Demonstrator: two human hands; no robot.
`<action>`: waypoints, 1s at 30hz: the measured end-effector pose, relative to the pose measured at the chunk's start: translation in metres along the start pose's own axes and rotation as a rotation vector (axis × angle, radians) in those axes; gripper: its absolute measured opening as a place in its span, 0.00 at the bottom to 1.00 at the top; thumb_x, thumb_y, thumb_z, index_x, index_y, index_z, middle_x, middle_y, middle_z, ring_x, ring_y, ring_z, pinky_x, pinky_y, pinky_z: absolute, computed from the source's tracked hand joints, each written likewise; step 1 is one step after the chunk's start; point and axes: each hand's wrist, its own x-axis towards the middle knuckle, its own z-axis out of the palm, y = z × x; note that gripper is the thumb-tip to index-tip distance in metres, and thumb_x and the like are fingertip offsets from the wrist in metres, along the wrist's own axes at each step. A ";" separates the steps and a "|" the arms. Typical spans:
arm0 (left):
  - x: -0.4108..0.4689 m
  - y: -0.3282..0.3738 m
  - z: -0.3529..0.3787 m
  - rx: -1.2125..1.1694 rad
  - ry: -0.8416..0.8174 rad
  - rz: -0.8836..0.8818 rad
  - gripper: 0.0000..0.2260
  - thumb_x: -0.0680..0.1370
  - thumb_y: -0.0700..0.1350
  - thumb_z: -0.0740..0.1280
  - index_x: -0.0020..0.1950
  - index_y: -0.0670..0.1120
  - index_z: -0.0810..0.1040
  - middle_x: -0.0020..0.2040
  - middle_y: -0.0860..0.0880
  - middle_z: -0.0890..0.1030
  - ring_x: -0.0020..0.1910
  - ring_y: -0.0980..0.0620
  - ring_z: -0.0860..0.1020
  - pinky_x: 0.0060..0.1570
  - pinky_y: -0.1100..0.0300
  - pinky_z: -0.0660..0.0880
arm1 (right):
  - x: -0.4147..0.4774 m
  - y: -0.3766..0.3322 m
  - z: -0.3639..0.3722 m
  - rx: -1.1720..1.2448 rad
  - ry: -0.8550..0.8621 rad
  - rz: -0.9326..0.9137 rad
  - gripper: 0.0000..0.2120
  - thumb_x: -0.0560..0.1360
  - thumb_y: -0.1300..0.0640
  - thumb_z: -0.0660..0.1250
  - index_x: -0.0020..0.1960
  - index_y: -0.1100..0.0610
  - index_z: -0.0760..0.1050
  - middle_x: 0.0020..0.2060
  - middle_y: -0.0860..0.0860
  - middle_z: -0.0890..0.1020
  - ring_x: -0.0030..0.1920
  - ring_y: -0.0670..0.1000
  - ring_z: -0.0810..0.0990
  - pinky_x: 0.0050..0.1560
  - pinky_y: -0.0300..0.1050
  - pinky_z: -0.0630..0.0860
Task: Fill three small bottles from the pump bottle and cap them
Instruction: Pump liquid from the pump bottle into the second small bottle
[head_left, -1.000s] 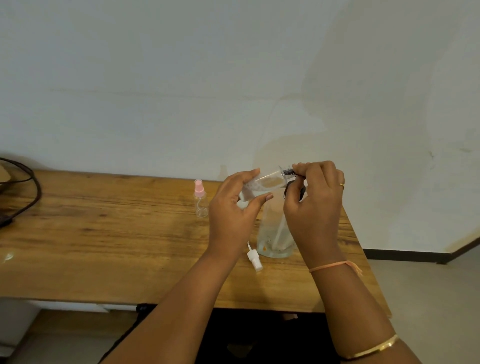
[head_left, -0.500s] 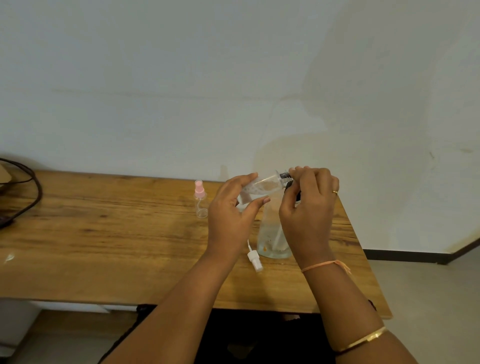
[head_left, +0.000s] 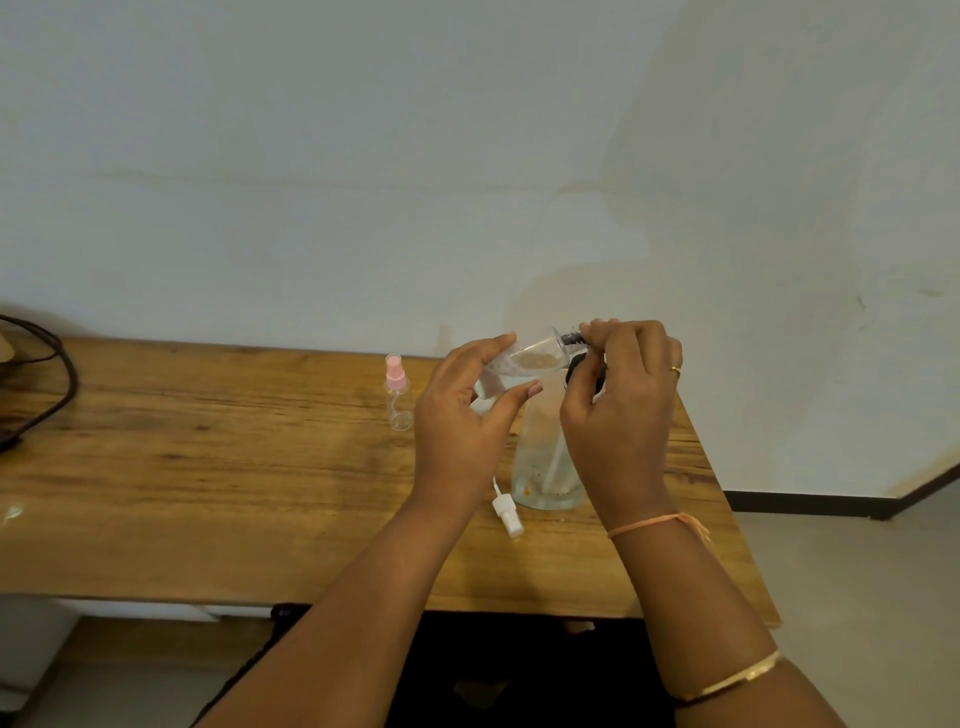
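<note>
A white spray cap (head_left: 508, 514) lies just left of the pump bottle (head_left: 540, 467). Above that bottle, my left hand (head_left: 462, 415) grips a tilted small bottle (head_left: 530, 358), and my right hand (head_left: 623, 405) pinches its dark neck. A pink-capped bottle (head_left: 397, 395) stands farther left. The tabletop (head_left: 208, 493) is open leftward, and its edge is close on the right.

Both forearms raised side by side, left hand (head_left: 457, 421) gripping a small bottle (head_left: 532, 358) between thumb and fingers, right hand (head_left: 623, 410) pinching its neck

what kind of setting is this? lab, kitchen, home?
Probably a plain home or office room, not a lab: a wooden desk against a bare, stained wall, a dark cable at its left end, dark skirting along the floor.
</note>
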 end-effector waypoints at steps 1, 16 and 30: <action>-0.001 0.000 0.000 0.000 -0.002 -0.005 0.20 0.68 0.43 0.75 0.58 0.52 0.77 0.51 0.59 0.77 0.45 0.52 0.76 0.50 0.81 0.64 | -0.001 0.001 0.001 -0.001 -0.003 -0.004 0.10 0.70 0.69 0.63 0.49 0.63 0.77 0.43 0.58 0.77 0.45 0.58 0.73 0.43 0.39 0.64; -0.001 0.009 -0.003 0.048 0.013 0.026 0.19 0.68 0.42 0.75 0.58 0.48 0.78 0.51 0.57 0.77 0.48 0.51 0.77 0.51 0.83 0.61 | 0.010 -0.003 -0.008 0.021 -0.055 0.011 0.09 0.69 0.67 0.62 0.47 0.62 0.78 0.43 0.56 0.77 0.45 0.57 0.73 0.41 0.46 0.69; -0.002 -0.002 -0.002 0.071 -0.011 0.001 0.20 0.69 0.45 0.75 0.57 0.56 0.75 0.52 0.62 0.76 0.51 0.57 0.77 0.45 0.77 0.70 | 0.000 0.002 0.002 -0.017 -0.032 -0.016 0.09 0.68 0.67 0.64 0.47 0.62 0.77 0.42 0.56 0.77 0.44 0.57 0.72 0.35 0.52 0.74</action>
